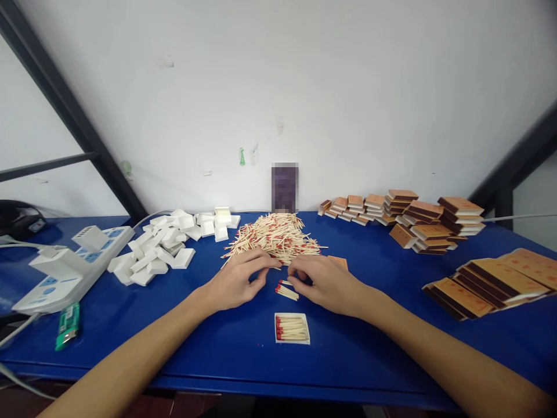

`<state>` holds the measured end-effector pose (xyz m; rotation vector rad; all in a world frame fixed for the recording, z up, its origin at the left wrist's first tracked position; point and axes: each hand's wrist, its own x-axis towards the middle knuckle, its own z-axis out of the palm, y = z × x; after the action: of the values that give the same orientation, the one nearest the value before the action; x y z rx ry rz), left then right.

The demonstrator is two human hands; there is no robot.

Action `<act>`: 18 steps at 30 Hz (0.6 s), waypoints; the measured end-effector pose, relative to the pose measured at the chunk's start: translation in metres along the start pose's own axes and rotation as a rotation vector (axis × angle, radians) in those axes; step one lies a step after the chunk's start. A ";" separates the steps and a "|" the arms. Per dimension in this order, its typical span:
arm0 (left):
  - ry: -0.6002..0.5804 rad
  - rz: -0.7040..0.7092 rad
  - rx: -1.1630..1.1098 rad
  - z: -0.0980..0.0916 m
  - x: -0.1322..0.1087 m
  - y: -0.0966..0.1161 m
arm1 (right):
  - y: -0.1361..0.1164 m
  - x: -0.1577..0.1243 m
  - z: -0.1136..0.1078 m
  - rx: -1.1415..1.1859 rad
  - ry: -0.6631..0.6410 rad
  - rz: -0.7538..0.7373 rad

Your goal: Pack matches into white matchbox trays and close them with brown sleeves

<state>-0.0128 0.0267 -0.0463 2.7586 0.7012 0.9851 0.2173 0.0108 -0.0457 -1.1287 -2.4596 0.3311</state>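
At the front of a large heap of red-tipped matches point(274, 232), my left hand point(237, 280) has its index finger stretched to the heap's edge, thumb apart, nothing visibly held. My right hand point(328, 284) is beside it, fingers curled and thumb drawn in, closed at the right end of a match point(285, 283). Just below, a small group of loose matches point(287, 292) lies on the table, red heads to the left. Nearer me sits a white matchbox tray point(307, 332) filled with matches, heads also left. An orange matchbox sleeve point(339, 262) is partly hidden behind my right hand.
White empty trays point(161, 247) are heaped at left, beside a power strip point(65, 284) with plugs and a green packet point(68, 326). Stacked matchboxes point(424, 223) stand at back right; flattened orange sleeves point(491, 281) lie at right. The blue table point(209, 354) meets a white wall.
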 end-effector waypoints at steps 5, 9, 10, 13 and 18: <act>0.004 0.029 -0.012 0.002 0.003 0.000 | -0.001 0.002 0.000 0.074 0.131 -0.051; -0.060 0.070 0.000 0.002 0.002 0.001 | -0.001 0.003 0.001 0.094 0.178 -0.087; -0.078 0.080 0.006 0.003 0.002 0.001 | -0.001 0.003 0.001 0.090 0.174 -0.096; -0.100 0.097 0.014 0.004 0.002 0.003 | 0.000 0.003 0.001 0.058 0.124 -0.116; -0.074 0.031 0.180 -0.013 0.005 0.000 | 0.005 0.002 -0.003 -0.105 0.094 0.004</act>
<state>-0.0172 0.0289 -0.0330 2.9519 0.7731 0.8596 0.2206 0.0161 -0.0448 -1.1646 -2.4166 0.1486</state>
